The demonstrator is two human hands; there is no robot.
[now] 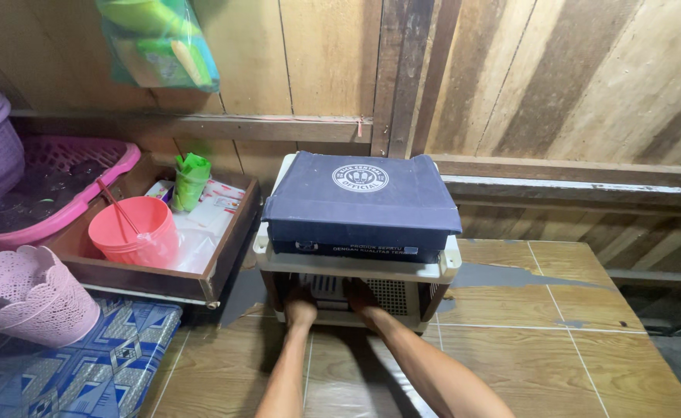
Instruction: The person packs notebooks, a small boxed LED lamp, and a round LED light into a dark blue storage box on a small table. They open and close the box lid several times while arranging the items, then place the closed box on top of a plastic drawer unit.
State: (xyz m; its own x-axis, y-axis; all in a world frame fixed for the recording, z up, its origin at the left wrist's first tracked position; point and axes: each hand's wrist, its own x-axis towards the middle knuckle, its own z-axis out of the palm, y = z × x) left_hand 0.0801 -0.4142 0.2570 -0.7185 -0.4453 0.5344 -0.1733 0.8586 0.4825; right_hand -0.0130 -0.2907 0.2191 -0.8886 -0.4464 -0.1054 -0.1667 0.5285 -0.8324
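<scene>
Tabletop crate (402, 294) against both hands

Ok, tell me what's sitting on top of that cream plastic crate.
A dark blue cardboard box lies flat on the cream plastic crate, covering nearly its whole top. Both hands, left hand and right hand, reach inside below; the contents are hidden.

The box (361, 203) at centre looks like matt dark-blue cardboard, resting on a cream plastic crate (356, 288) with a slotted front. The table (526, 340) at lower right has a smooth wood-grain tile finish. The wall (557, 77) across the top is rough planks. At left, the pink cup (133, 231) and lacy basket (30, 294) are plastic.
</scene>
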